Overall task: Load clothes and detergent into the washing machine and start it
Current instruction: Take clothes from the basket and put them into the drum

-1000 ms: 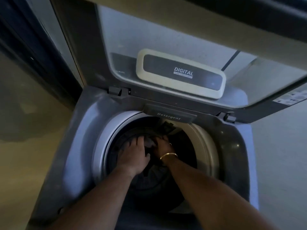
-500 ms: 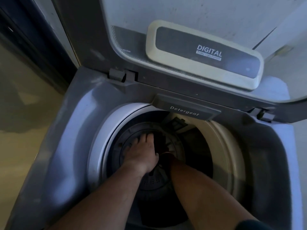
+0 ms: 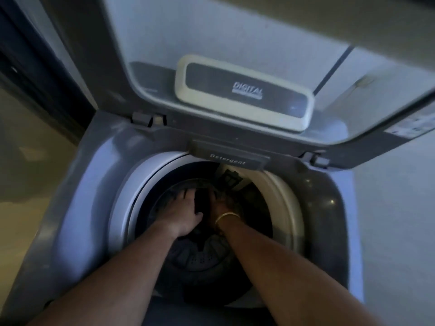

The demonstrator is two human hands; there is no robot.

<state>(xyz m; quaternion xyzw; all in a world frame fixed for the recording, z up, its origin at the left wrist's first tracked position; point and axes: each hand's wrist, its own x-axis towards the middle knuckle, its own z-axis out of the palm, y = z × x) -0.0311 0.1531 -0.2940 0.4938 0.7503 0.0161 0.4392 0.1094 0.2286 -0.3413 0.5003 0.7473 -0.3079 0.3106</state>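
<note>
Top-load washing machine (image 3: 98, 184), lid (image 3: 235, 67) raised, "DIGITAL" panel legible on it. I see both arms reaching down into drum (image 3: 277, 208). Left hand (image 3: 181, 215) and right hand (image 3: 221, 203) side by side, pressed on dark clothes (image 3: 201, 201) between them; grip state unclear, fingers in shadow. Gold bangle (image 3: 227, 217) on right wrist. Drawer marked "Detergent" (image 3: 229, 155) at rear rim, closed. Pulsator ribs (image 3: 202, 255) visible beneath forearms.

Gold bangle (image 3: 227, 217), bare forearms
</note>
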